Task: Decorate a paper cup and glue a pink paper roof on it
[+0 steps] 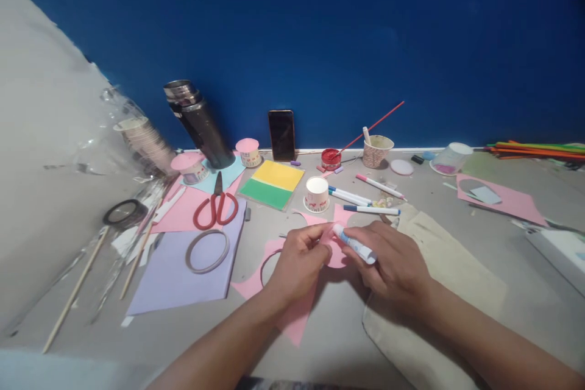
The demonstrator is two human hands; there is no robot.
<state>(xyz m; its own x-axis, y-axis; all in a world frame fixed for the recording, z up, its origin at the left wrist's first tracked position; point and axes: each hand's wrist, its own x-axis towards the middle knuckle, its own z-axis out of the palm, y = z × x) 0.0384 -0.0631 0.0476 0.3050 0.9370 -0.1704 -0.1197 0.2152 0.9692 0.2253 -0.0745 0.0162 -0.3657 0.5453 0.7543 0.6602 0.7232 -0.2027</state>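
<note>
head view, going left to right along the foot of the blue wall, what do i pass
wrapped stack of paper cups → steel flask → pink-topped cup → phone → red paint pot → patterned cup → clear cup → coloured sticks

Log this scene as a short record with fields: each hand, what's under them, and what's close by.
Left: left hand pinches a small pink paper cut-out
Right: right hand holds a white-and-blue glue tube, tip toward the cut-out
Under hands: pink paper sheet with a round hole, on the grey table
Nearby: red-handled scissors, lilac paper sheet, upturned white paper cup
</note>
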